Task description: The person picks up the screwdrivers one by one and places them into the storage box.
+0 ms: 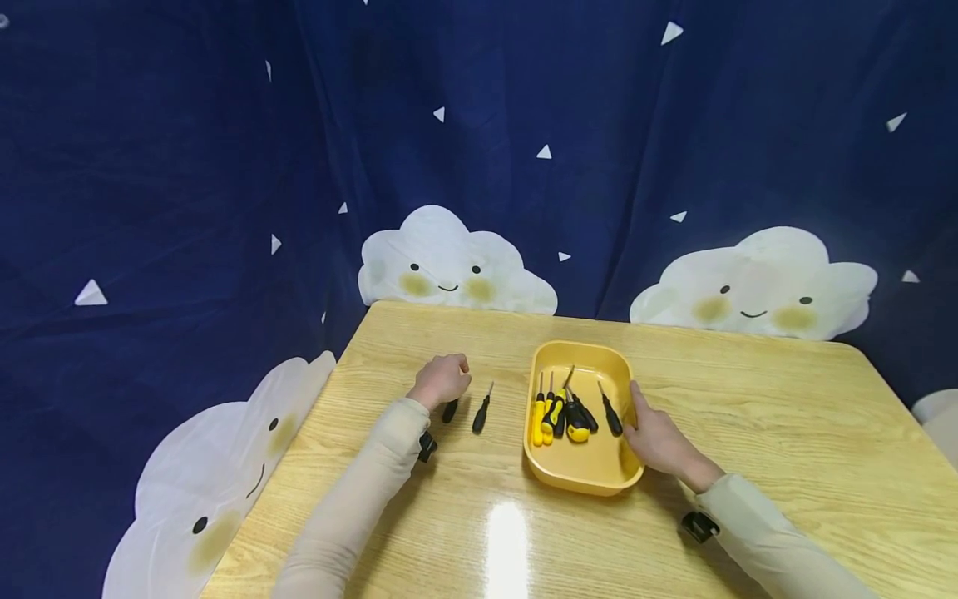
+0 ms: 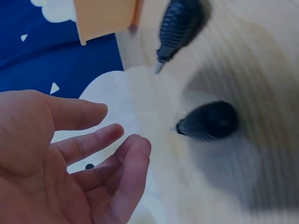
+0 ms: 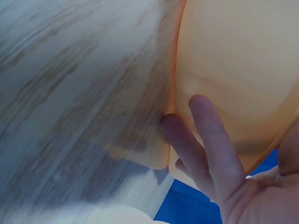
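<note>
My left hand (image 1: 441,380) hovers above a black-handled screwdriver (image 1: 450,410), apart from it, its fingers loosely bent around nothing in the left wrist view. Just to the right, a second black screwdriver (image 1: 481,414) lies on the table. My right hand (image 1: 662,438) holds the right side of a yellow plastic tray (image 1: 587,482); in the right wrist view its fingers (image 3: 212,135) lie against the outer wall, thumb near the rim. Inside the tray are several yellow and black screwdrivers, among them a stubby one (image 1: 577,424) and a lone black one (image 1: 611,416) at the right.
A light wooden table (image 1: 748,416) carries everything. Behind it and on the left hangs a dark blue curtain (image 1: 479,166) with white clouds and triangles. A bright light reflection (image 1: 507,541) shows on the near part of the tabletop.
</note>
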The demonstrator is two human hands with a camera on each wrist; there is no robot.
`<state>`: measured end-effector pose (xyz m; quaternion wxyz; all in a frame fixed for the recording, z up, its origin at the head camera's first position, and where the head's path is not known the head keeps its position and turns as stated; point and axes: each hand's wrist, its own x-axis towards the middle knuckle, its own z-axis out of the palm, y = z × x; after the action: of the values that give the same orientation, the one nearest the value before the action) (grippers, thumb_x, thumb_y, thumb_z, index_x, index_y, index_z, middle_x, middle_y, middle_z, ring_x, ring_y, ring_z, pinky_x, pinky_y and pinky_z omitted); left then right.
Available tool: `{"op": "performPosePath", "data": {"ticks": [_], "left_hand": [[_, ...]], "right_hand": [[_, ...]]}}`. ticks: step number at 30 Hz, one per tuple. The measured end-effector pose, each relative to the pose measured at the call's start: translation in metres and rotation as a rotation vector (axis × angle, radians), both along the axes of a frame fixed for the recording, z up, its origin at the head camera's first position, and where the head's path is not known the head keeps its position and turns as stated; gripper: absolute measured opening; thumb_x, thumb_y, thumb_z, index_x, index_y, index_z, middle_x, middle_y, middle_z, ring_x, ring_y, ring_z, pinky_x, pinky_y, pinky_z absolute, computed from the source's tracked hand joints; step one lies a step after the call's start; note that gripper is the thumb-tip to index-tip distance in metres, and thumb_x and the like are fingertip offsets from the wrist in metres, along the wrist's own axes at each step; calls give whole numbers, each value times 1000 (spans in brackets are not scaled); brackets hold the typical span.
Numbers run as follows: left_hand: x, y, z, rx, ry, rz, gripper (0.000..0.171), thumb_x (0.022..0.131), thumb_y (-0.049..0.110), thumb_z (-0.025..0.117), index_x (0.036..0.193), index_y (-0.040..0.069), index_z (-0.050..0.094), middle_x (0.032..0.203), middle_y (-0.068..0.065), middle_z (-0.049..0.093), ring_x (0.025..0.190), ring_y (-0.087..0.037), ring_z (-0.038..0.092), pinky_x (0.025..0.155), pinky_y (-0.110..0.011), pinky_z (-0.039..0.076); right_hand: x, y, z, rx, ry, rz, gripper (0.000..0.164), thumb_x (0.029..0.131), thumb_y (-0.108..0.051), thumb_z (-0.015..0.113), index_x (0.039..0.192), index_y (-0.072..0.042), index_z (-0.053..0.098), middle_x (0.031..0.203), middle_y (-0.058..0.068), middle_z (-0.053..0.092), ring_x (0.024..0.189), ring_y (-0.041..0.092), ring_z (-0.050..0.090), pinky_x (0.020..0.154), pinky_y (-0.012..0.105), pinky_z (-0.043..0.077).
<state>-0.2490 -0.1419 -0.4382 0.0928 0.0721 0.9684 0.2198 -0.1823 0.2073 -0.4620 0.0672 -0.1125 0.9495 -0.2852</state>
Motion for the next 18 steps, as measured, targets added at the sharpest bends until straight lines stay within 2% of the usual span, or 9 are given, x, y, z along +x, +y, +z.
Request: {"op": "performPosePath", "data": {"ticks": [7, 15, 18], "left_hand": [[8, -6, -10, -6, -11, -6, 38, 97, 20, 51, 132, 6, 50, 62, -4, 52, 49, -14, 36, 43, -28, 30], [13, -8, -19, -3, -30, 7, 46, 94, 20, 58, 137, 7, 46, 68, -4, 56, 56, -18, 43, 47, -31, 34], [14, -8, -21, -11, -43, 13, 47, 94, 21, 59, 137, 8, 45, 79, -7, 61, 57, -19, 46, 48, -31, 35]], "right_hand": [[0, 0, 0, 7, 8, 19, 72, 94, -7, 43, 146, 11, -4, 55, 5, 46, 43, 14, 44, 43, 29, 42], [0, 0, 1, 8, 12, 32, 72, 95, -7, 43, 146, 11, -5, 54, 4, 45, 41, 12, 42, 41, 28, 40], [1, 0, 0, 5, 10, 33, 72, 95, -7, 42, 145, 11, -6, 54, 5, 46, 41, 12, 42, 41, 28, 40]]}}
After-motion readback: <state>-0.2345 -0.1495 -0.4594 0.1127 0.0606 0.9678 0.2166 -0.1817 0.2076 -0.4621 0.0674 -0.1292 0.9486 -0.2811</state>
